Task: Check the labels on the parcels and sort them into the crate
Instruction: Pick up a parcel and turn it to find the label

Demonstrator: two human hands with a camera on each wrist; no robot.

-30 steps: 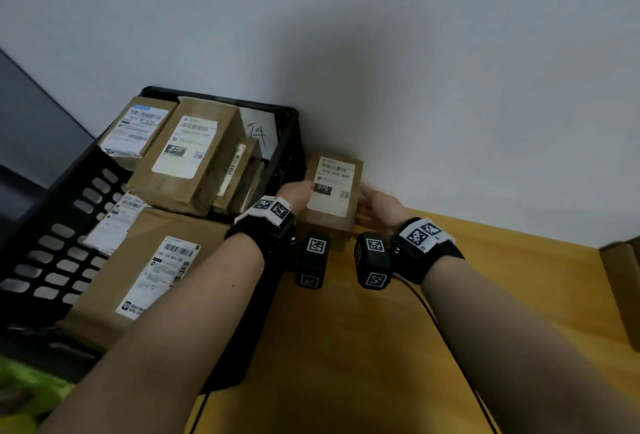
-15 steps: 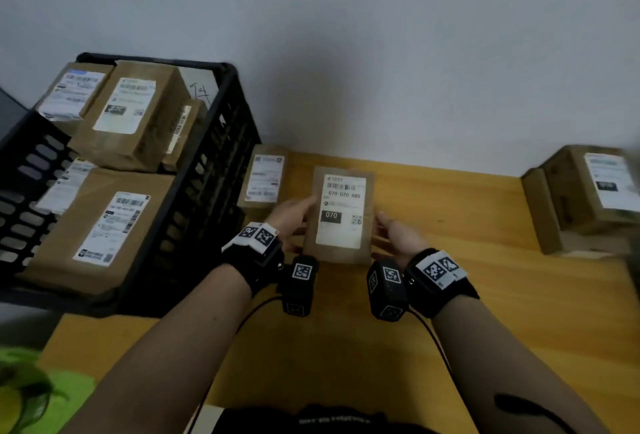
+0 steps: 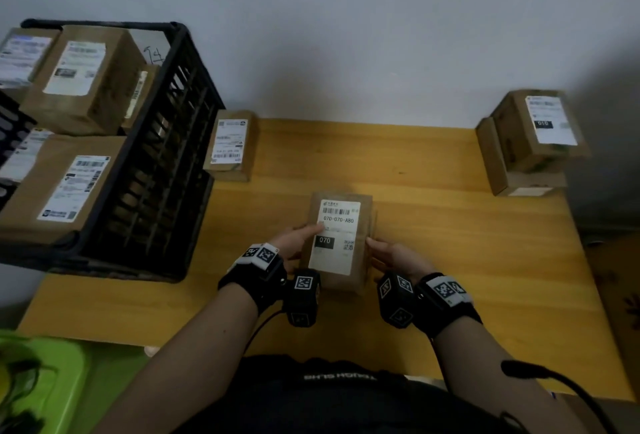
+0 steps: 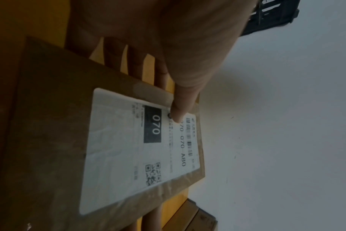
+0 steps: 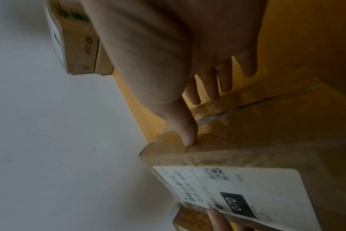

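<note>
**Parcel 070 held label-up between both hands**

In the head view a brown parcel (image 3: 341, 243) sits at frame centre above the yellow bench (image 3: 450, 226), its white label (image 3: 334, 236) reading 070-070-A80 facing up. The left hand (image 3: 298, 243) has its grip clamped on the parcel's left edge, thumb on the label, fingers underneath. The right hand (image 3: 394, 257) clamps the right edge, thumb against the side, fingers below. The black crate (image 3: 166, 163) at the left of the frame holds several labelled parcels. A small parcel (image 3: 230, 146) lies just beside the crate; stacked boxes (image 3: 530, 143) stand at the right.
</note>
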